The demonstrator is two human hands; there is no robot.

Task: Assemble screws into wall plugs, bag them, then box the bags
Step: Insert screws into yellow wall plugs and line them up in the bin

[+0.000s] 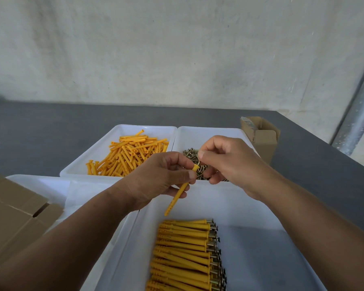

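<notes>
My left hand pinches the yellow plug, tip toward 7 o'clock, over the near tray. My right hand is at 1 o'clock of the plug head, fingertips pinched; can't tell on what.

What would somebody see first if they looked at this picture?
Probably the two hands in the middle: the left hand grips a bright yellow wall plug while the right hand pinches what looks like a screw at its top end. Next come the neat row of finished plugs in the near white tray and the loose yellow heap in the far left tray.
</notes>
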